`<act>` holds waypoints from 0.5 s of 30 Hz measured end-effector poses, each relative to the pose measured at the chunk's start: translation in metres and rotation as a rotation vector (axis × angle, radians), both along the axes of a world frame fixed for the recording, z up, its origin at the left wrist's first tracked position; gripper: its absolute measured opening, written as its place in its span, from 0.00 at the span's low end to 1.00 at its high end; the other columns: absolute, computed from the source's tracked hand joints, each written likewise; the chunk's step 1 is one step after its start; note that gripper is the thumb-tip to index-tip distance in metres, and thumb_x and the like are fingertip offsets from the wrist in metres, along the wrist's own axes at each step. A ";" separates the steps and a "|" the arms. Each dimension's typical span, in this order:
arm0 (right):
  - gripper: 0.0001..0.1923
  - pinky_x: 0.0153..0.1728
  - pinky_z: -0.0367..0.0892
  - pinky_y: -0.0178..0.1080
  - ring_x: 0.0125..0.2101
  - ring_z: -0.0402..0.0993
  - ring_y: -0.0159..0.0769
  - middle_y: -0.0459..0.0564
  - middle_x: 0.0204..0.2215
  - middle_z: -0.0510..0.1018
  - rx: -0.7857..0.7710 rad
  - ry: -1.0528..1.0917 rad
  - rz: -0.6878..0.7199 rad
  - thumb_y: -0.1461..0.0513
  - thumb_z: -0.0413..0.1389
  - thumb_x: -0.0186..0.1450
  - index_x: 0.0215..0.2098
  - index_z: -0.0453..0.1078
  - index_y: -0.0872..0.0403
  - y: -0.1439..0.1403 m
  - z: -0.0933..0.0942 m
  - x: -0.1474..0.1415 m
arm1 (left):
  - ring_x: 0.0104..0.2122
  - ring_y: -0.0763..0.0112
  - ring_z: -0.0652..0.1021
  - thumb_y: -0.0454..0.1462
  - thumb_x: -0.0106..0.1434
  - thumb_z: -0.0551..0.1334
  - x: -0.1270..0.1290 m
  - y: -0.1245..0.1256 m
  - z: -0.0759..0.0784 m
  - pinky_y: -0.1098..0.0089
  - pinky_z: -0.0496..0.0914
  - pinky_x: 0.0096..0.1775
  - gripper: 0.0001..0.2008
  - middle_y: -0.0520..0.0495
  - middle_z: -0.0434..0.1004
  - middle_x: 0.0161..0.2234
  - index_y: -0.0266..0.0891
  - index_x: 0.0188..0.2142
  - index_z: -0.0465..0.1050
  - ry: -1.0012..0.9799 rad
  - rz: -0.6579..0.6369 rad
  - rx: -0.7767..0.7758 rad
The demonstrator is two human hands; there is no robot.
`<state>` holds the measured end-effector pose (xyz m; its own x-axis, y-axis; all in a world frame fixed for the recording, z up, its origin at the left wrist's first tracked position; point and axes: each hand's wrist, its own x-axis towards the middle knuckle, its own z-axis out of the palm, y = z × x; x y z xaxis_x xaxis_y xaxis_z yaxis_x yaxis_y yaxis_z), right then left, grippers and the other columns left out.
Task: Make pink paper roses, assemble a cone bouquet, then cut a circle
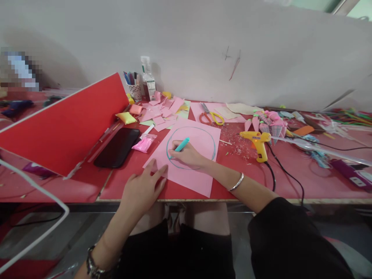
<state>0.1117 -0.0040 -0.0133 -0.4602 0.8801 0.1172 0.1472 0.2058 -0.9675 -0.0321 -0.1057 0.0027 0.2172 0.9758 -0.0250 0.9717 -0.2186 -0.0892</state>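
A sheet of pink paper (197,182) lies on the red tabletop in front of me, with a large blue-green circle drawn on it. My right hand (186,155) grips a turquoise marker (182,145), its tip down at the left side of the circle's line. Resting over the sheet's lower left corner is my left hand (143,188), fingers spread and nothing in them. Left of the paper are a small packet of bright pink material (144,143) and a black phone (117,148), lying flat.
A red board (72,124) stands tilted at left. Pink paper scraps (162,110), scissors (211,115), a pen cup (135,91) and a glass bottle (149,83) sit toward the wall. To the right lie a yellow glue gun (257,143) with its cord and pink paper cones (270,124).
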 end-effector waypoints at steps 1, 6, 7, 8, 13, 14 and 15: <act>0.11 0.19 0.53 0.29 0.16 0.54 0.23 0.37 0.15 0.58 -0.008 -0.001 0.012 0.63 0.53 0.51 0.16 0.54 0.54 -0.001 0.001 0.001 | 0.36 0.62 0.76 0.40 0.63 0.46 0.000 0.000 0.001 0.62 0.70 0.37 0.20 0.39 0.57 0.57 0.49 0.55 0.58 0.001 0.003 -0.006; 0.09 0.17 0.50 0.29 0.15 0.54 0.23 0.37 0.13 0.57 -0.016 -0.087 0.048 0.64 0.52 0.51 0.16 0.55 0.54 -0.004 0.004 0.006 | 0.39 0.61 0.76 0.40 0.63 0.46 0.000 -0.001 0.002 0.61 0.70 0.37 0.20 0.39 0.56 0.57 0.49 0.55 0.57 -0.005 0.008 -0.018; 0.09 0.17 0.50 0.29 0.15 0.54 0.23 0.37 0.13 0.57 -0.004 -0.103 0.051 0.64 0.52 0.50 0.16 0.55 0.54 -0.005 0.004 0.008 | 0.39 0.60 0.75 0.40 0.63 0.46 0.000 -0.001 0.002 0.61 0.70 0.37 0.20 0.39 0.56 0.57 0.49 0.55 0.57 -0.012 0.007 -0.016; 0.09 0.17 0.50 0.29 0.16 0.54 0.23 0.37 0.13 0.58 0.014 -0.119 0.052 0.65 0.52 0.50 0.16 0.55 0.54 -0.005 0.005 0.009 | 0.40 0.60 0.75 0.40 0.63 0.47 0.000 0.000 0.002 0.61 0.70 0.38 0.20 0.39 0.57 0.57 0.48 0.55 0.57 -0.020 0.007 -0.015; 0.09 0.18 0.50 0.29 0.17 0.54 0.23 0.38 0.13 0.59 0.096 -0.228 0.069 0.65 0.51 0.50 0.15 0.55 0.55 -0.007 0.009 0.015 | 0.39 0.60 0.75 0.39 0.63 0.47 0.000 0.000 0.002 0.60 0.70 0.37 0.20 0.40 0.57 0.57 0.49 0.55 0.58 -0.030 0.016 -0.006; 0.09 0.18 0.50 0.29 0.16 0.53 0.23 0.38 0.13 0.58 0.099 -0.242 0.067 0.65 0.51 0.50 0.15 0.55 0.55 -0.008 0.010 0.016 | 0.38 0.60 0.76 0.39 0.63 0.46 0.001 -0.001 0.002 0.60 0.70 0.37 0.20 0.40 0.57 0.57 0.49 0.55 0.58 -0.023 0.016 -0.006; 0.09 0.18 0.49 0.29 0.16 0.53 0.23 0.37 0.13 0.58 0.098 -0.252 0.068 0.65 0.51 0.50 0.15 0.55 0.55 -0.009 0.010 0.017 | 0.38 0.61 0.76 0.39 0.63 0.46 0.001 -0.001 0.002 0.61 0.70 0.37 0.20 0.40 0.57 0.57 0.49 0.55 0.58 -0.018 0.017 -0.007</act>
<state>0.1291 -0.0128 -0.0029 -0.5431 0.8364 0.0743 0.3634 0.3139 -0.8772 -0.0313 -0.1064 0.0050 0.2008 0.9792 -0.0285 0.9768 -0.2023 -0.0705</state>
